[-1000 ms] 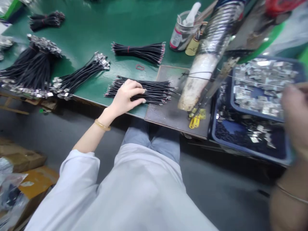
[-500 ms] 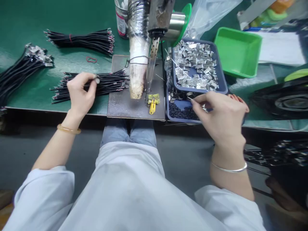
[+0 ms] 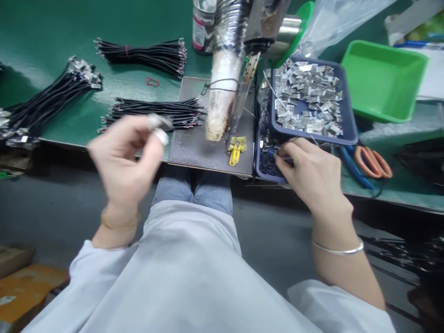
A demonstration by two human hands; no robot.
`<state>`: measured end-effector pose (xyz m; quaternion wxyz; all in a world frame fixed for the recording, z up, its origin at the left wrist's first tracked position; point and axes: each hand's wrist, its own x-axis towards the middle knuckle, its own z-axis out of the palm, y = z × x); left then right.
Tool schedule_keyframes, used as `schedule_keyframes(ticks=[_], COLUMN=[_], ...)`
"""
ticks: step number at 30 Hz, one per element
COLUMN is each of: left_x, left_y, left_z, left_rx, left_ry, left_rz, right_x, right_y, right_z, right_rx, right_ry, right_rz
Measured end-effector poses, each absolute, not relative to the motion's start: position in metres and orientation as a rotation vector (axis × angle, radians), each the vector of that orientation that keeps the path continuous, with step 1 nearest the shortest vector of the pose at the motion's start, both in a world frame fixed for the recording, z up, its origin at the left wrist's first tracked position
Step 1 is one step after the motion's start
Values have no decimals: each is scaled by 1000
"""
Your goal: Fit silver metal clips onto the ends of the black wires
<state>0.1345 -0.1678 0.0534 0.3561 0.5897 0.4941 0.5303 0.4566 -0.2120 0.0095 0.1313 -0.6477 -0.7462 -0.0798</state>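
My left hand (image 3: 125, 157) is raised off the bench, blurred by motion, with its fingers pinched on something small and pale that I cannot make out. Behind it a loose bundle of black wires (image 3: 156, 112) lies on the green bench. My right hand (image 3: 308, 173) reaches into the lower dark blue tray (image 3: 265, 166), its fingers curled together among small metal parts. Above it a second blue tray (image 3: 347, 129) holds several silver metal clips. A taped, white-tipped tool (image 3: 222, 97) hangs over the grey metal plate (image 3: 201, 152) between my hands.
A tied wire bundle (image 3: 145, 52) and wires with metal ends (image 3: 48, 101) lie at the left. A green bin (image 3: 381, 81), orange-handled scissors (image 3: 371, 162), a yellow clip (image 3: 236, 149), a jar (image 3: 203, 23) and a red rubber band (image 3: 152, 82) are also on the bench.
My left hand left the wire bundle and rose toward me, pinched. My right hand stayed at the lower tray. The view shifted slightly left.
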Motion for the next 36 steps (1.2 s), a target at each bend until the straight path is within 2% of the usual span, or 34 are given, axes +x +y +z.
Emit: schedule_keyframes(ticks=[4,7,14,18,24,33,36], left_x=[164,178,198,205,206,202,201], left_y=[-185,-182,-181,-181,-180,-180,-179], left_z=[23,7,1,3,7,6,6], left_rx=[1306,1157,1055,1034,1016,1043,1054], left_ry=[920,843,789,773,762,778,774], left_rz=[1055,941,889,912,861,785,736], right_x=[460,455,385,354,349,351,352], right_y=[-209,-211,-242,-241,-230,-231,-233], right_z=[7,12,29,18,3,0,2], right_rx=[-1950,-1899,-1527,-1389,-1367,-1287,-1283], right_ry=[-2120,-2023,-1469,-1474,-1364,-1361,-1475], right_rz=[-270,-260,2,44,483,551,428])
